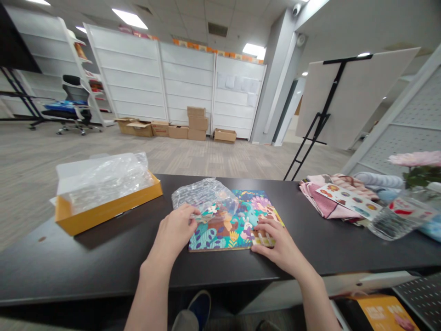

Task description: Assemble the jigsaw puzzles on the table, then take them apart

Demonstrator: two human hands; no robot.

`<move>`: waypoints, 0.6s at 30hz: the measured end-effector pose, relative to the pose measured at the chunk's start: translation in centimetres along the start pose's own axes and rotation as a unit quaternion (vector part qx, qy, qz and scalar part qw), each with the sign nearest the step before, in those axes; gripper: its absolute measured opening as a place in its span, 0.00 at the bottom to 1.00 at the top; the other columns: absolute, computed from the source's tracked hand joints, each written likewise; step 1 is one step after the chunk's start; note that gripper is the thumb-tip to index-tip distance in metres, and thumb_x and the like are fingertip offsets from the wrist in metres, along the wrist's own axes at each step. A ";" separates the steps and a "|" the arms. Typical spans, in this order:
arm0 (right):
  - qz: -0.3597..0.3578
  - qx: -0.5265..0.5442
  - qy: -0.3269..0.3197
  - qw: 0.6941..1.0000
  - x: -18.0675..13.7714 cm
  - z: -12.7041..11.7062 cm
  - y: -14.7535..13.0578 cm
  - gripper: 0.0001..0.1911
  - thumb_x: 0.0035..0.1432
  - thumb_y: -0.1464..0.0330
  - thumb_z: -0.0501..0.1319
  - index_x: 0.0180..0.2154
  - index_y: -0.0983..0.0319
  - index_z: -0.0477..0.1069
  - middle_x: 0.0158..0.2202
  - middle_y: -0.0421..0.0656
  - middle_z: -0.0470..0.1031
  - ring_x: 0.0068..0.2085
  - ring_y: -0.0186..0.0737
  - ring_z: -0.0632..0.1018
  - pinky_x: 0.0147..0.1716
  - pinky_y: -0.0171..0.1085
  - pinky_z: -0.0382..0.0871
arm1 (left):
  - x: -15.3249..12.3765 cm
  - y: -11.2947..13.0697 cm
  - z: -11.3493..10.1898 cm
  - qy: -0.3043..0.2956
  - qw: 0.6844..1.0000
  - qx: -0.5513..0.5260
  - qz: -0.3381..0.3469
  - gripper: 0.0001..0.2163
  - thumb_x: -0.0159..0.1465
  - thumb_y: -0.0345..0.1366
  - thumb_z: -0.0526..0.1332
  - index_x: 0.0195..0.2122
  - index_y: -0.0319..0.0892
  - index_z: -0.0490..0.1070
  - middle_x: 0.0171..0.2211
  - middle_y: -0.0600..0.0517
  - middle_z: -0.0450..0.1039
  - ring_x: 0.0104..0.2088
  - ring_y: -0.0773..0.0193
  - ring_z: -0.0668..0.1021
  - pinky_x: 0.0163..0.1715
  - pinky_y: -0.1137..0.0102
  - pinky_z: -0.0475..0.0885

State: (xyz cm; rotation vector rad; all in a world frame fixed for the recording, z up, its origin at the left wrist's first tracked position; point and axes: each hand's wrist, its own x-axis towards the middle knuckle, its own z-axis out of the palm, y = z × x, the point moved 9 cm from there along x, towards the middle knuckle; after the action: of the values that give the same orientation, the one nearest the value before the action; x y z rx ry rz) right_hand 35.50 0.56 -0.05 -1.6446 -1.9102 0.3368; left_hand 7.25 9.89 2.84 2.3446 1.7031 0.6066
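A colourful picture puzzle board (pixel 237 225) lies flat on the black table (pixel 103 262), right in front of me. A crumpled clear plastic bag (pixel 203 195) rests on its far left corner. My left hand (pixel 177 230) sits on the board's left edge, fingers curled and pinching the edge of the plastic bag. My right hand (pixel 275 239) lies on the board's near right corner with fingers stretched flat and pressing on the pieces there.
An open yellow box (pixel 99 209) with clear plastic wrap inside stands at the left of the table. Folded cloths and sticker sheets (pixel 344 200) lie at the right, beside a clear bottle (pixel 396 220) and pink flowers (pixel 416 158). An easel stands beyond the table.
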 end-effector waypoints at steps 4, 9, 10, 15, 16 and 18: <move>-0.003 0.002 -0.002 1.000 0.0 0.1 -0.1 0.21 0.55 0.56 0.72 0.48 0.58 0.77 0.57 0.51 0.74 0.63 0.56 0.70 0.66 0.55 0.59 | -0.4 -2.6 -0.2 -0.011 0.996 0.049 -0.079 0.14 0.66 0.30 0.53 0.46 0.47 0.76 0.50 0.50 0.79 0.46 0.54 0.82 0.40 0.65 0.73; 0.001 -0.007 -0.002 1.000 0.0 -0.1 -0.4 0.21 0.55 0.57 0.72 0.48 0.58 0.77 0.58 0.52 0.73 0.63 0.57 0.70 0.64 0.54 0.61 | -0.4 -2.8 1.0 -0.045 0.993 0.058 -0.093 0.12 0.64 0.34 0.59 0.48 0.44 0.75 0.50 0.45 0.77 0.50 0.49 0.80 0.45 0.63 0.73; 0.002 -0.008 -0.004 1.000 0.0 -0.1 -0.4 0.21 0.55 0.57 0.71 0.48 0.58 0.77 0.58 0.52 0.73 0.63 0.57 0.70 0.64 0.54 0.62 | -0.3 -2.6 1.1 -0.047 0.994 0.053 -0.088 0.12 0.64 0.34 0.60 0.48 0.43 0.75 0.50 0.45 0.77 0.50 0.49 0.80 0.46 0.63 0.73; 0.007 -0.004 -0.012 1.000 0.0 0.0 -0.2 0.20 0.56 0.58 0.71 0.48 0.57 0.77 0.58 0.51 0.73 0.62 0.56 0.70 0.63 0.54 0.62 | 0.3 -1.4 1.6 -0.050 0.997 0.015 -0.057 0.15 0.63 0.25 0.57 0.49 0.41 0.76 0.51 0.44 0.78 0.52 0.53 0.79 0.52 0.64 0.71; 0.009 -0.001 -0.015 1.000 -0.1 0.0 -0.1 0.20 0.56 0.57 0.71 0.48 0.57 0.77 0.58 0.51 0.72 0.62 0.55 0.70 0.64 0.53 0.62 | 0.4 -1.1 1.7 -0.051 0.997 0.007 -0.054 0.15 0.63 0.25 0.57 0.49 0.40 0.76 0.51 0.44 0.78 0.52 0.53 0.79 0.52 0.64 0.70; 0.014 0.007 -0.019 1.000 -0.2 -0.1 0.4 0.20 0.56 0.57 0.71 0.49 0.57 0.77 0.58 0.51 0.72 0.62 0.55 0.70 0.64 0.53 0.61 | 0.6 -0.8 1.9 -0.051 0.997 -0.009 -0.051 0.14 0.64 0.25 0.57 0.48 0.39 0.77 0.50 0.43 0.79 0.51 0.52 0.80 0.53 0.64 0.71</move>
State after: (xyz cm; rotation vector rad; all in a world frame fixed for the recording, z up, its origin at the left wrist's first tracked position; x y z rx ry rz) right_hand 35.91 0.46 -0.22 -1.6695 -1.9099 0.3949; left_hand 7.52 10.84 0.97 2.2203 1.7515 0.4739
